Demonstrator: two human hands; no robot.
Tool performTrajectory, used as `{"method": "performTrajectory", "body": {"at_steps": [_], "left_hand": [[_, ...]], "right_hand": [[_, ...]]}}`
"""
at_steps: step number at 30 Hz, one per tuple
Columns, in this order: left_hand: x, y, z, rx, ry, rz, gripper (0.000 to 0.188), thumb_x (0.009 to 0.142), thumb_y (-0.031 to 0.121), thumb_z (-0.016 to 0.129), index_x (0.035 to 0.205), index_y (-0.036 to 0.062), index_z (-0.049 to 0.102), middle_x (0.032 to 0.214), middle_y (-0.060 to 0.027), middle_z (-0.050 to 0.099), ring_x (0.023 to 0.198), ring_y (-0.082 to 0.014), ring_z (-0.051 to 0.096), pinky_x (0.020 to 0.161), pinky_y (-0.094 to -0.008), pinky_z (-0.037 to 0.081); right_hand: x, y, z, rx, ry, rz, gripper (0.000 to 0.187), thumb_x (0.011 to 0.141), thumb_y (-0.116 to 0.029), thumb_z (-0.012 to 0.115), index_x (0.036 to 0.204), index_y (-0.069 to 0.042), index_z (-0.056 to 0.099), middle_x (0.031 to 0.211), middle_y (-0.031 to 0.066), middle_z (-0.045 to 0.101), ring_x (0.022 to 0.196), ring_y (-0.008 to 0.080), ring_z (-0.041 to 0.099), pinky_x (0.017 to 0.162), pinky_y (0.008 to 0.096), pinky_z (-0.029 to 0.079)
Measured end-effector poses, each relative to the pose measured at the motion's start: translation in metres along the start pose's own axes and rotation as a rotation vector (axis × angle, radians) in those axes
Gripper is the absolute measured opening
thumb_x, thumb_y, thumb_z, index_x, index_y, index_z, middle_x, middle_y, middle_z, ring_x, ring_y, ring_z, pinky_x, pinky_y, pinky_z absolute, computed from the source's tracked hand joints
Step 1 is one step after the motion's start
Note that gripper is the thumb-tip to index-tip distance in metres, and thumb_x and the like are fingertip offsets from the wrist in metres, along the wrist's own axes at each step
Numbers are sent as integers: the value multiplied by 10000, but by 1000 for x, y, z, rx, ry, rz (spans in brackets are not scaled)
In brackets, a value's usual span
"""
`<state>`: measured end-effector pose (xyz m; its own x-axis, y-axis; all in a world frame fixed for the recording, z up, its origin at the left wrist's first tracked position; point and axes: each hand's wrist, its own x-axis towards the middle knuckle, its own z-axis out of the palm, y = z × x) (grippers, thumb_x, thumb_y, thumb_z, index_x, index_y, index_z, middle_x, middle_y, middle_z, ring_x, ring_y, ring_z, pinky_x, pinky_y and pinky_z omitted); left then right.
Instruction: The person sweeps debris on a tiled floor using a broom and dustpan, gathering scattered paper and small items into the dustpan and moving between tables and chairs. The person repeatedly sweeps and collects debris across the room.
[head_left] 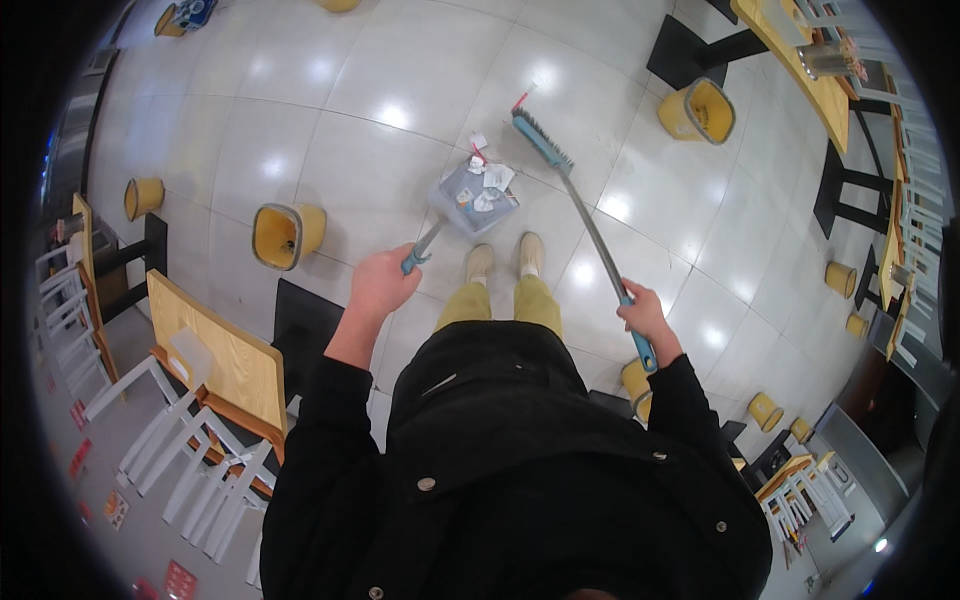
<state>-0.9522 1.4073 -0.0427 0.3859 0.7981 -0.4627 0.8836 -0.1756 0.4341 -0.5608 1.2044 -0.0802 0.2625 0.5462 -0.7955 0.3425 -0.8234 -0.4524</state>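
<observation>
My left hand is closed round the blue-grey handle of a dustpan, whose greyish pan is on the floor in front of my shoes. Crumpled white paper scraps lie in the pan, with a small red-and-white piece by its far edge. My right hand grips the long grey stick of a broom near its blue end. The broom's blue head with dark bristles is on the tiles ahead and right of the pan. Just beyond it is a thin red strip of litter.
A yellow bin stands left of me, and another yellow bin at the far right. A wooden table with white chairs is at the near left. More tables line the right side. Pale glossy tiles cover the floor.
</observation>
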Motion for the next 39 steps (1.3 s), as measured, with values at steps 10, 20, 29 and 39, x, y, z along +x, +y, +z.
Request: {"method": "performTrajectory", "body": {"at_steps": [10,20,29,39], "left_hand": [[-20,3,17,-59,154,-127,285,697,221,536,971,174,601,682,-143,585,681,-346,568,592,-436,455],[-9,13,24,-94,155,-236,298,704,228,531,991,191,599,709,-133,598,689,-343,573,592,-437,461],[-8,18,23,-111,141,-232,306,704,234,531,1003,210,596,717,-126,602,692,-338,574,600,-436,464],[-22,12,13,-44,104,-226,275,702,229,529,966,183,592,709,-135,596,694,-347,571,593,-440,461]], "right_hand": [[170,-70,9,-398,129,-161,230,645,-86,538,863,-14,539,803,195,592,728,353,595,665,402,489],[75,-12,36,-862,-204,-120,542,694,-91,532,1219,-117,400,894,184,601,860,347,582,730,433,477],[-12,6,-14,-602,-157,-163,606,626,-74,523,1228,-118,467,806,227,592,802,383,565,716,431,458],[16,31,12,-388,13,-73,507,618,-124,554,1116,-33,520,862,231,595,853,384,563,745,421,459]]}}
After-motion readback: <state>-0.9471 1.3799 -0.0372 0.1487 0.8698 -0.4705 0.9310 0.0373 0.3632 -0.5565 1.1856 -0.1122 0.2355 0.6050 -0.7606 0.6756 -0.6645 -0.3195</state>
